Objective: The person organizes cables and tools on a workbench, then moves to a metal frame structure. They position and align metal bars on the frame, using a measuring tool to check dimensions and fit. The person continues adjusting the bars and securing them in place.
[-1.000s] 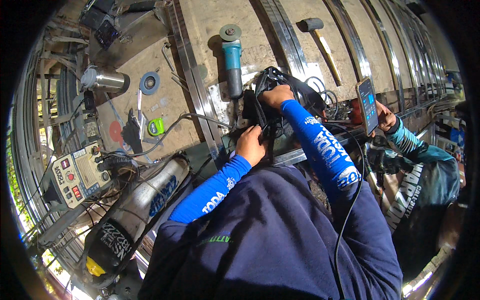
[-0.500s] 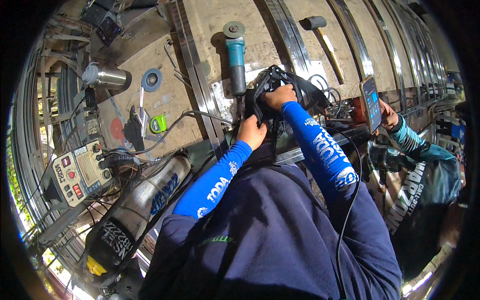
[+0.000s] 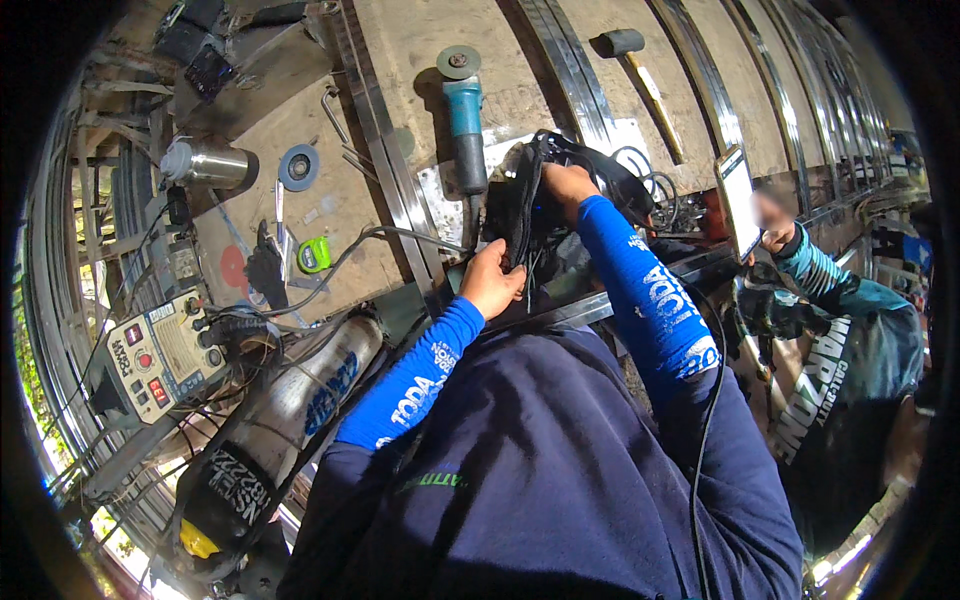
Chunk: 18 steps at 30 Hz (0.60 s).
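Black strapped bundle, under right hand gripping its upper edge, against left hand, grip unclear

tan worktop, sunlit | metal framework at left | daylight, lower-left edge

Gas cylinder: blue lettering on white body, white letters and digits on black end. Left of it, control box: dark lettering, red lit digits. Right of it: white print on blue sleeves, green on dark sweatshirt; farther right, white on co-worker's shirt.
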{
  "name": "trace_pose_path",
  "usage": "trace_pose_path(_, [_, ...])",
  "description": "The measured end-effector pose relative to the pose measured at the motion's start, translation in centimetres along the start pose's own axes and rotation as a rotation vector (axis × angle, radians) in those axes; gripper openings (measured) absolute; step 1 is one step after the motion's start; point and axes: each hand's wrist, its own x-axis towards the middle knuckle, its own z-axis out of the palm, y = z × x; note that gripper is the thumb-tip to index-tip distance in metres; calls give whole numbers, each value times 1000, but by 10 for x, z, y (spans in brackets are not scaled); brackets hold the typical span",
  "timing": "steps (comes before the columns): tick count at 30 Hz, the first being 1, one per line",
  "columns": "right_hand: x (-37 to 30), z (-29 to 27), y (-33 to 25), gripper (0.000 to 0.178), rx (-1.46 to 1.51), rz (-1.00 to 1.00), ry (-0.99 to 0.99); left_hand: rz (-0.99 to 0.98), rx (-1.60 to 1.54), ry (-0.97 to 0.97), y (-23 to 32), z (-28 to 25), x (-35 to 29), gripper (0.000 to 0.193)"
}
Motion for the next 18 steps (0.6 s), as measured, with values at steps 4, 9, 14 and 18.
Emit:
trace_pose_path(4, [-35,-21,-4,37,230,58,-331,-5,-78,-176,12,-4,-3,20])
trace_pose_path(9, [-57,-37,1,27,298,4,-573,-64,-77,-185,17,-9,-4,22])
trace_pose_path(14, [-61,-36,8,35,332,27,-621,-89,-138,-126,17,-6,-4,22])
trace_pose_path(18, [-60,-30,12,38,276,-15,-622,-54,-63,-106,16,-6,-3,20])
